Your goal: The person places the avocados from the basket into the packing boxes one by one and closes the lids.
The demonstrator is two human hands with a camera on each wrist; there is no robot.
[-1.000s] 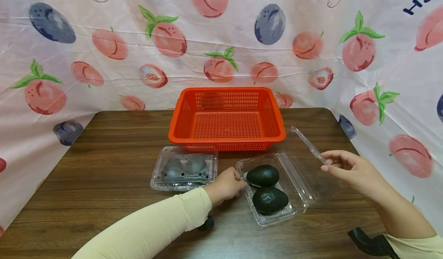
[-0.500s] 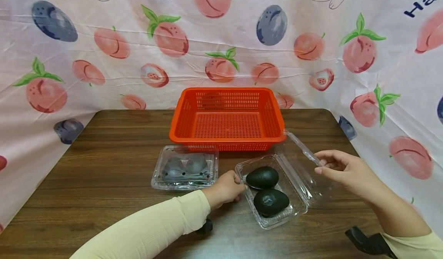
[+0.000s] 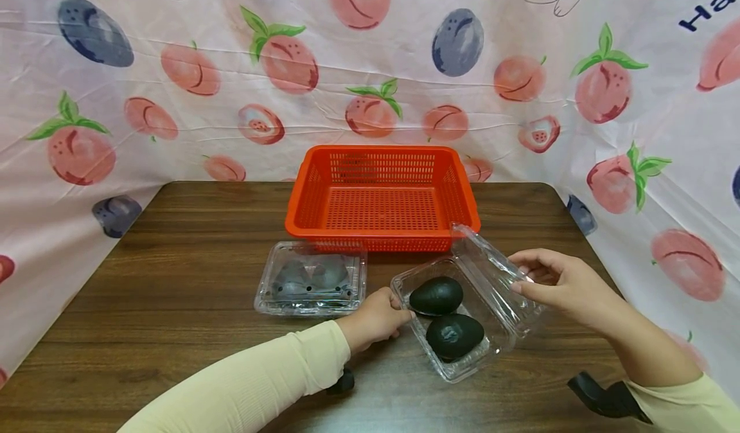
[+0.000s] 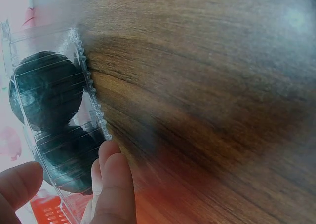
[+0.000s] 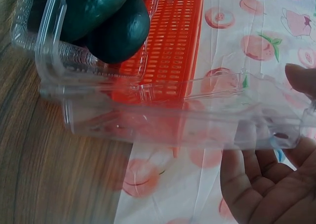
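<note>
Peach-print cloth backs the wooden table (image 3: 173,259); near its front edge the left hand (image 3: 376,317) pinches the open clamshell (image 3: 462,369), two avocados (image 3: 445,314) inside; right hand (image 3: 555,285) grips its raised lid (image 3: 491,272); orange basket (image 3: 381,227) holds nothing.

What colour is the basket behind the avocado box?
The basket is bright orange-red plastic mesh, clearest in the head view.

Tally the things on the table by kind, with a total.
Avocados: 2
Clear plastic clamshell boxes: 2, one open, one closed
Orange basket: 1
Total: 5
</note>
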